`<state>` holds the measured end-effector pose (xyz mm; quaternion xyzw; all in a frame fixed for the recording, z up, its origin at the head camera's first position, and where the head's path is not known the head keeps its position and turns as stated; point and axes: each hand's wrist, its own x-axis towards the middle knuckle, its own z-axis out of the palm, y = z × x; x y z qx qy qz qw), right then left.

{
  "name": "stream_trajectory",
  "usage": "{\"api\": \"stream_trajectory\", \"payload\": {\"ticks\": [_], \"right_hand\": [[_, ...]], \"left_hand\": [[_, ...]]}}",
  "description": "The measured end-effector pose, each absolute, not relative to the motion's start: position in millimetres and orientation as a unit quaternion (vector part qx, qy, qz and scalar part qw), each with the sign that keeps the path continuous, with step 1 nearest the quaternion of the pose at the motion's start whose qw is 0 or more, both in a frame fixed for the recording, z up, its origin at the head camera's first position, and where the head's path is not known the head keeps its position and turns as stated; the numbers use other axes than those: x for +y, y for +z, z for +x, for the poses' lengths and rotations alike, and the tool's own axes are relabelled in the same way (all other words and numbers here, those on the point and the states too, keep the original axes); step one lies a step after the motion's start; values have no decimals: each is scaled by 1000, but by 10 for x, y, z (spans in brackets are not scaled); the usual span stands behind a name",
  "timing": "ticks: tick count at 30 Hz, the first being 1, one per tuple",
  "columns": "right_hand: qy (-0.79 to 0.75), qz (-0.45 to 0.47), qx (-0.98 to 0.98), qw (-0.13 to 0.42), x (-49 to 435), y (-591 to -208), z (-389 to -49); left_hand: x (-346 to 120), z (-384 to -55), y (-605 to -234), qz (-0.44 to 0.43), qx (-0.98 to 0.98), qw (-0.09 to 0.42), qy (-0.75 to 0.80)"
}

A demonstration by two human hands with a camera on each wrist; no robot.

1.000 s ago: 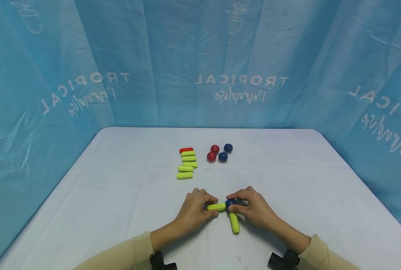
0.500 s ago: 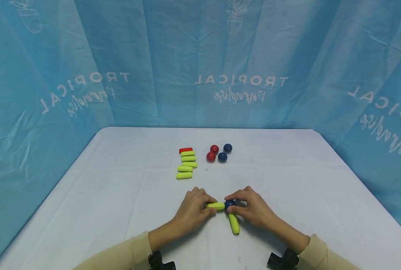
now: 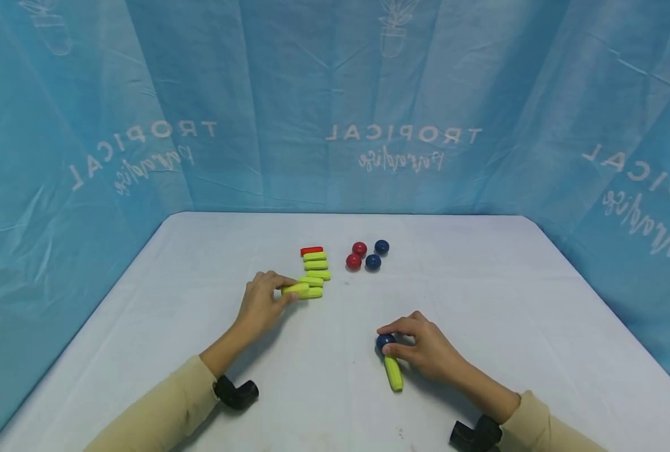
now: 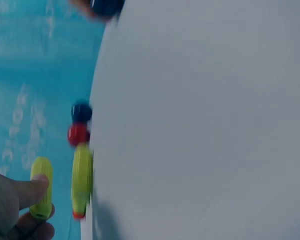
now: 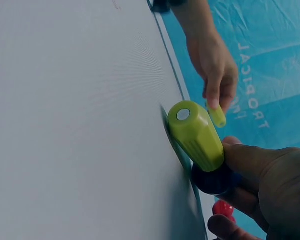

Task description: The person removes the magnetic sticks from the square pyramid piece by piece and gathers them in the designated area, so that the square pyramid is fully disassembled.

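My left hand (image 3: 260,304) pinches a yellow-green rod (image 3: 294,289) between thumb and fingers; in the left wrist view the rod (image 4: 41,170) looks ridged. It is at the near end of a row of yellow-green rods (image 3: 316,266), overlapping the nearest one in the head view. Whether they touch, I cannot tell. My right hand (image 3: 423,349) pinches a dark blue ball (image 3: 384,342) at the table's middle front. Another yellow-green rod (image 3: 393,375) extends from that ball toward me; the right wrist view shows a silvery disc on the free end of this rod (image 5: 197,132).
A red rod (image 3: 311,251) lies at the far end of the row. Right of it sit two red balls (image 3: 354,262) and two dark blue balls (image 3: 373,262). Everything stands on a white-covered table (image 3: 211,276), with a blue printed curtain (image 3: 290,94) behind.
My left hand has drawn its yellow-green rod away from the blue ball and carried it up and left to the row. The right hand stays in place on the ball.
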<state>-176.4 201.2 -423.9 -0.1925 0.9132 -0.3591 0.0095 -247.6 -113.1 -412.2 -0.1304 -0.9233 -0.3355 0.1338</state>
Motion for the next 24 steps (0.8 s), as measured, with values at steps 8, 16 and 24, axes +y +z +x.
{"api": "stream_trajectory", "payload": {"ticks": [8, 16, 24], "right_hand": [[-369, -196, 908, 23, 2005, -4268, -1752], [-364, -202, 909, 16, 1997, -4268, -1757], [-357, -197, 913, 16, 2012, -4238, -1780]], "left_hand": [[-1386, -3144, -4150, -79, -944, 108, -300], [-1404, -3474, -4171, -48, -958, 83, -271], [-1380, -3545, -4200, -48, -964, 55, -254]]}}
